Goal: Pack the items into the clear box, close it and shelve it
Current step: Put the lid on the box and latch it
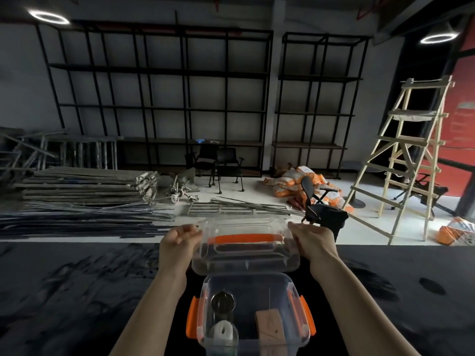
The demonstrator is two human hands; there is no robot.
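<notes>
A clear box [249, 286] with orange side clips stands open on the dark table just in front of me. Inside it lie a dark round tin [222, 301], a white plastic piece [223, 331] and a tan wooden block [270, 327]. Above and beyond the box I hold its clear lid [245, 255] with an orange handle, tilted. My left hand [178, 244] grips the lid's left edge and my right hand [312, 240] grips its right edge.
The dark marbled table [77, 291] runs wide to both sides. Past it are stacked metal panels [84, 187], black shelving [159, 98] on the wall, two black chairs [218, 163], orange sacks [300, 181] and a wooden ladder [408, 155].
</notes>
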